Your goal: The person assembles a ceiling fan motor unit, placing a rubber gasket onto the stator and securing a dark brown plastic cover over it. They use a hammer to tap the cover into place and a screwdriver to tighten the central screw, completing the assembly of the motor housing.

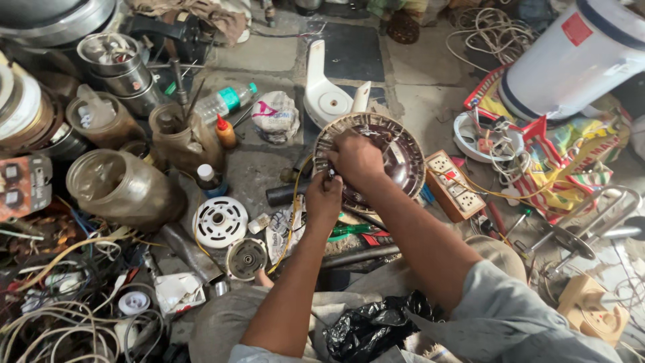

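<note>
A round dark-brown fan motor housing (396, 151) with a pale ribbed rim lies on the stone floor in front of me. My right hand (356, 160) rests on its left part, fingers curled over the rim. My left hand (324, 198) sits just below it, pinching something small at the rim's lower left edge; I cannot make out what. A yellow wire (293, 215) runs down from that spot. A dark metal tube (282, 195) pokes out to the left under the housing.
Around me are a white slotted disc (220, 222), a grey round cap (246, 258), a dusty jar (121, 188), a plastic bottle (225, 102), an extension socket board (454, 185), a big white drum (571, 60), tangled wires (60, 302), and a black plastic bag (369, 326) on my lap.
</note>
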